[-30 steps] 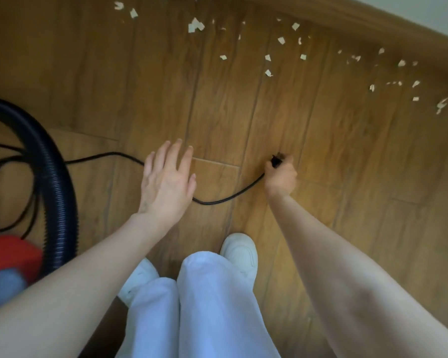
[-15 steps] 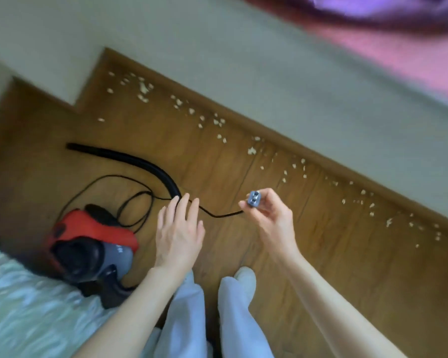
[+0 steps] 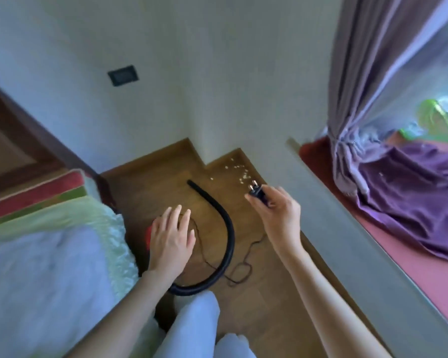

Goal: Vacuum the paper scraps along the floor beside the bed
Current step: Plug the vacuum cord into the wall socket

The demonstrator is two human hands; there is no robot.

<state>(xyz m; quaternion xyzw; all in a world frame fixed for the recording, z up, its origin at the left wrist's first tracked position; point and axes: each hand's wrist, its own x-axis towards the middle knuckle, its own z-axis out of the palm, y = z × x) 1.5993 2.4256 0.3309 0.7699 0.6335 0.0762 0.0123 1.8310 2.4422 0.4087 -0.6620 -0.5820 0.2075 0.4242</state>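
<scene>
The right hand [image 3: 277, 215] pinches the rigid plug [image 3: 256, 193]; its limp cord [image 3: 246, 257] trails toward 6 o'clock. The left hand [image 3: 172, 237] hovers open-fingered.

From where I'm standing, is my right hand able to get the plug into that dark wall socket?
Probably not without stepping closer. The right hand holds the plug near the floor scraps, while the wall socket sits well off on the far wall. Nothing blocks the way between them.
</scene>
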